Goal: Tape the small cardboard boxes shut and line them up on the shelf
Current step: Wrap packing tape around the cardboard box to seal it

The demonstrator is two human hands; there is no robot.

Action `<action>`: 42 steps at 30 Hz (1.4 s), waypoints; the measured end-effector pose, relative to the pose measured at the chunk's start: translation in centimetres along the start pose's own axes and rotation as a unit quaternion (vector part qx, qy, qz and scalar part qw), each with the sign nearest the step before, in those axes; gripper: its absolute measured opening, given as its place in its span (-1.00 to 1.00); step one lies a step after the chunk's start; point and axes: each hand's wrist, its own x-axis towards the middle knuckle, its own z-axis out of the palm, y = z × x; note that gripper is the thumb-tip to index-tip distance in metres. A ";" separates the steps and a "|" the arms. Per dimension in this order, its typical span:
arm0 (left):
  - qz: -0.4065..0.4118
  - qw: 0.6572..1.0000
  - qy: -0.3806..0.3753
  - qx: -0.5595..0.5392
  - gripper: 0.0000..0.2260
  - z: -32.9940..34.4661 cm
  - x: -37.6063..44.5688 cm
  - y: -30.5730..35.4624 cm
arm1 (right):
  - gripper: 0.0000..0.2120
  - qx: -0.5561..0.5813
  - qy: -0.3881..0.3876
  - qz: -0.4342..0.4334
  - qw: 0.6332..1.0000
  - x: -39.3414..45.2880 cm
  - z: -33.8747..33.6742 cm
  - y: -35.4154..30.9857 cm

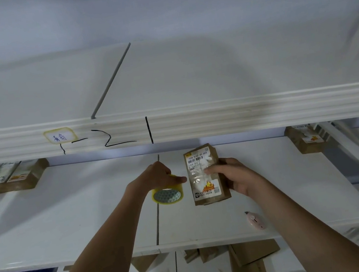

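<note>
Cardboard flats [250, 258] lie scattered on the lowest shelf level, nearest the camera, below the white middle shelf [72, 233]. On that middle shelf, near its front edge at the right, rests a pink utility knife [255, 220], apart from both hands. Further in, the right hand [231, 177] grips a small cardboard box [205, 175], thumb across its labelled face and fingers curled behind; whether the box touches the shelf cannot be told. Just left of it, the left hand [158, 175] holds a yellowish roll of clear tape [168, 193] from above, fingers wrapped over the rim, thumb extended toward the box. At the back left stand two labelled boxes [14, 176] side by side, and at the back right another box [306, 139]. Above, the upper shelf edge [240, 115] carries a yellow-bordered handwritten label [59, 136] and black marker strokes.
</note>
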 end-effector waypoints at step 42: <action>-0.009 1.000 -0.009 0.000 -0.45 0.9 -0.1 0.0 | -0.55 -0.070 0.043 0.005 0.997 1.1 -0.3 1.9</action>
